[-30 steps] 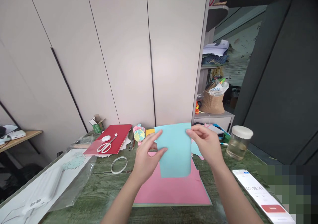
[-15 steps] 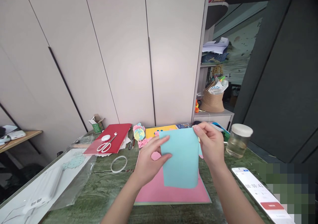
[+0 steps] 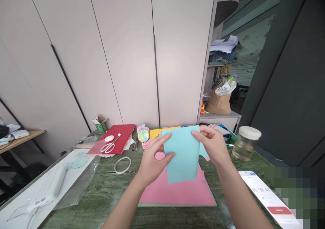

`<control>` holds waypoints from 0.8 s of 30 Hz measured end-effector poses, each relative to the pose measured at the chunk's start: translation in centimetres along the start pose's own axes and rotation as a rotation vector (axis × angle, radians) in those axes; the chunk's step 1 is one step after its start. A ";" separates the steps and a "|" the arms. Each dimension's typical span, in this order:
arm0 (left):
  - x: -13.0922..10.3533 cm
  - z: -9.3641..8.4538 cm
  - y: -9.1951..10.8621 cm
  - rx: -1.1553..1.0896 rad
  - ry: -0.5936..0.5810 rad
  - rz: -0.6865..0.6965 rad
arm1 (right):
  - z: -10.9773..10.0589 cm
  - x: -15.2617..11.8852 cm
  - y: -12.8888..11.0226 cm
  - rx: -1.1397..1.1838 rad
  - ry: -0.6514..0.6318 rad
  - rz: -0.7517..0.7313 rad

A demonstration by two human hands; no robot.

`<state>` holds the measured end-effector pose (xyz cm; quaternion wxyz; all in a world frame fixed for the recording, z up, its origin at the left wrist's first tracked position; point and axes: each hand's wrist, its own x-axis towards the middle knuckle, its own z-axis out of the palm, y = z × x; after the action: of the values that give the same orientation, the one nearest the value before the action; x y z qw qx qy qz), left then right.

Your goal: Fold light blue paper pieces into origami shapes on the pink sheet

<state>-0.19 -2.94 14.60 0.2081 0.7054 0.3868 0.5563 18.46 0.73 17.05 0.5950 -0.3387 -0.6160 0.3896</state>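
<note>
A light blue sheet of paper (image 3: 182, 158) is held up in front of me, above the pink paper (image 3: 177, 193) that lies on the green table. My left hand (image 3: 154, 159) grips its left edge, thumb and index finger on the near face and the other fingers behind. At the upper right corner, my right hand (image 3: 213, 142) pinches the sheet, with the thumb in front. The fingers behind the sheet are partly hidden. Past it, some pink and blue paper pieces show at the sides.
On the left lie scissors (image 3: 109, 147) on a red folder (image 3: 122, 134), and a roll of tape (image 3: 122, 165). A paper flower (image 3: 143, 133) stands at the back. To the right are a lidded jar of liquid (image 3: 244, 147) and a phone (image 3: 269, 195) showing a timer.
The blue sheet has risen slightly and its lower edge is higher above the pink paper. My right hand has shifted a little left, its thumb now further onto the sheet. The view has turned slightly.
</note>
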 end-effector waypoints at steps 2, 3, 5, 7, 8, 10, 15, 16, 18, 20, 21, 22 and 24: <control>0.0 0.0 -0.1 -0.009 -0.001 0.002 | -0.2 0.1 0.2 -0.015 0.011 -0.006; 0.0 0.0 -0.1 -0.008 0.003 0.009 | -0.2 0.1 0.3 -0.029 0.033 -0.020; 0.0 0.1 -0.1 0.002 0.012 0.016 | -0.3 0.1 0.5 -0.061 0.059 -0.043; 0.0 0.1 -0.1 0.010 0.020 0.022 | -0.4 0.0 0.6 -0.078 0.065 -0.044; 0.0 0.1 -0.1 0.011 0.024 0.027 | -0.4 0.0 0.6 -0.080 0.062 -0.033; 0.0 0.0 -0.1 0.008 0.031 0.042 | -0.4 -0.1 0.7 -0.076 0.063 -0.011; 0.0 -0.1 0.2 0.018 0.040 0.055 | -0.2 -0.3 0.7 -0.076 0.089 -0.015; 0.0 -0.2 0.3 0.024 0.042 0.055 | -0.2 -0.3 0.6 -0.076 0.096 -0.021; -0.1 -0.2 0.3 0.039 0.042 0.058 | 0.0 -0.3 0.5 -0.074 0.109 -0.032; -0.1 -0.2 0.3 0.058 0.040 0.055 | 0.1 -0.3 0.4 -0.075 0.124 -0.041; -0.1 -0.3 0.2 0.067 0.037 0.051 | 0.2 -0.3 0.4 -0.077 0.130 -0.043; -0.1 -0.3 0.2 0.075 0.035 0.047 | 0.2 -0.3 0.4 -0.076 0.132 -0.041; -0.1 -0.3 0.1 0.085 0.032 0.042 | 0.2 -0.3 0.4 -0.053 0.119 -0.023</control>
<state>-0.49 -3.07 14.70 0.1600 0.7126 0.3983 0.5549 18.28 0.67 16.55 0.6257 -0.3698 -0.5936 0.3455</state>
